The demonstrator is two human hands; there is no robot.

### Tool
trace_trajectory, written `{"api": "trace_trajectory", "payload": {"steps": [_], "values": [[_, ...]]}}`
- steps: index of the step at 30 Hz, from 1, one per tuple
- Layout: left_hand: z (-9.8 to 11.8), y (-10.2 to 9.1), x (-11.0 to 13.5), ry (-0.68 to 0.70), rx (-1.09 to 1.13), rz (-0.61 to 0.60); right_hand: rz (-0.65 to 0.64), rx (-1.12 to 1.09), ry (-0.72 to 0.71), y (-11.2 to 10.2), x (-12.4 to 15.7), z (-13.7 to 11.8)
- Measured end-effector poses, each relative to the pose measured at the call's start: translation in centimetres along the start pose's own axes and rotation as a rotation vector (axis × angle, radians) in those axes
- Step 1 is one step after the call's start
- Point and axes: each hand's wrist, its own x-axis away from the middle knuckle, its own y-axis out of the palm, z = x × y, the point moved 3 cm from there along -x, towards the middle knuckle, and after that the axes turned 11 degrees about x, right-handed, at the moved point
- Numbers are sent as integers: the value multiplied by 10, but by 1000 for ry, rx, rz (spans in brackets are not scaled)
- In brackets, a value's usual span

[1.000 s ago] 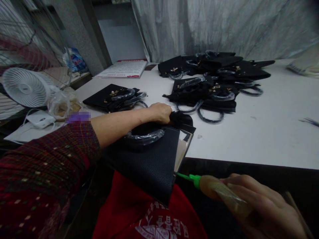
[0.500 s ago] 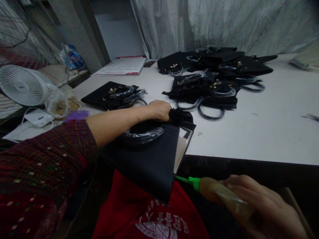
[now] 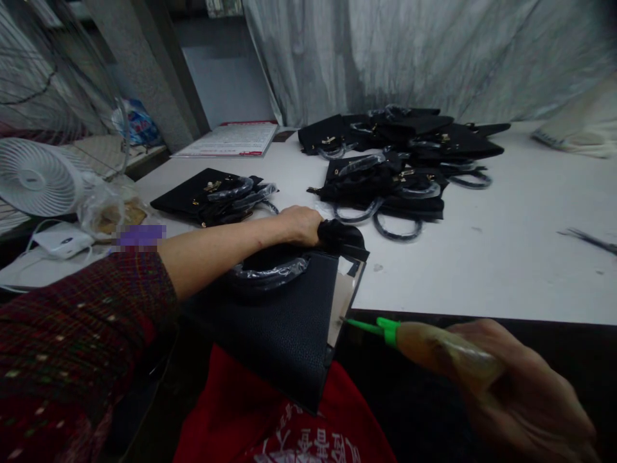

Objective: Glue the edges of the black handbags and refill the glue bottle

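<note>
My left hand (image 3: 301, 225) is clenching the bunched fabric (image 3: 344, 236) at the far end of a black bag (image 3: 274, 334), which is lying partly under my left forearm (image 3: 226, 254), jutting past the near edge of the white table (image 3: 482, 270). Its front is showing a pebbled, leathery grain, while its right side is gaping around a flat beige panel (image 3: 340, 299) with a white patch (image 3: 345, 265). A curved handle (image 3: 270, 278) is wearing crinkled clear plastic. My right hand (image 3: 525, 386) is grasping a squeeze bottle (image 3: 434, 350), cloudy amber, its thin green nozzle (image 3: 371, 327) pointing left towards the beige. Nearer, a red cloth (image 3: 236, 399) is displaying white Chinese characters, partly cut off. More black bags (image 3: 376, 188) with gold-coloured clasps (image 3: 328, 140) are lying farther off, and a red-edged sheet (image 3: 229, 139) is bearing print too small to read.
</note>
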Motion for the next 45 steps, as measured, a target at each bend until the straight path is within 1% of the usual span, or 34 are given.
{"api": "trace_trajectory", "payload": {"steps": [2,4,7,9,11,13,14,18,20,23,25,28,31,33,34,36,38,39,41,43,45], "values": [[0,0,1,-8,-10,-1,67,39,-8,3,-3,11],[0,0,2,-19,-18,-3,89,19,-11,5,-2,18],[1,0,3,-31,-26,-10,-4,-89,-122,9,1,20],[1,0,3,-35,-33,-15,-31,-97,-180,10,1,20],[1,0,3,-38,-41,-19,24,-37,-157,11,-4,23],[1,1,2,-33,-47,-21,95,-24,-113,12,-11,26],[0,1,2,-27,-48,-20,99,-55,-108,13,-14,26],[1,2,4,1,-53,8,30,-242,-122,15,-18,17],[3,-3,9,11,-60,33,60,-275,-83,9,-15,13],[6,-21,26,16,-77,80,183,-216,49,-11,-10,12],[9,-43,41,8,-84,133,226,-156,132,-25,-9,11],[17,-82,63,-23,-65,238,288,-110,243,-40,-11,8],[29,-114,82,-32,-73,349,399,-66,325,-45,-15,3],[38,-125,90,-15,-105,430,421,-40,319,-43,-17,1],[42,-126,93,0,-121,463,412,-23,306,-41,-17,2],[47,-122,95,32,-139,496,402,9,273,-36,-17,5],[48,-111,95,56,-127,484,402,25,224,-30,-16,11],[48,-104,94,56,-112,472,426,19,189,-28,-14,14],[46,-93,93,40,-82,448,416,-14,108,-20,-13,22],[45,-86,92,13,-70,431,350,-38,55,-11,-13,29],[45,-84,94,-4,-88,417,258,-65,58,-1,-14,37]]}}
